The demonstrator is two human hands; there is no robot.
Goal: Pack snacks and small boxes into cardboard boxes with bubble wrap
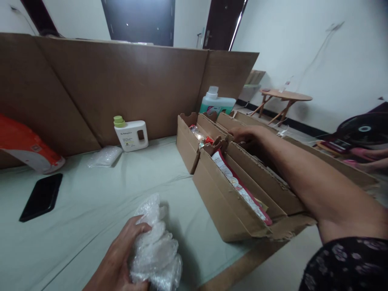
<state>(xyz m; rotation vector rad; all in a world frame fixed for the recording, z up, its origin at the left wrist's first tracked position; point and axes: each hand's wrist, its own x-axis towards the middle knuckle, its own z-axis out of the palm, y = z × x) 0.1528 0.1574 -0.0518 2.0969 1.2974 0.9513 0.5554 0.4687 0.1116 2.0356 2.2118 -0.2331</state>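
My left hand (125,246) grips a crumpled bundle of clear bubble wrap (157,250) at the front of the cloth-covered table; whether anything is inside the wrap cannot be made out. Across the right side, my right hand (244,132) reaches down among several open cardboard boxes (226,202). Box walls hide its fingers, so what they touch does not show. A red and white printed packet (242,188) stands in the nearest box. Shiny red and clear packages (201,135) lie in the box behind it.
On the table (100,206) are a black phone (41,197), a flat bubble-wrap piece (105,157), a white bottle with green cap (132,134) and an orange-red package (27,139). A teal liquid bottle (217,104) stands behind the boxes. A tall cardboard panel (130,81) borders the back.
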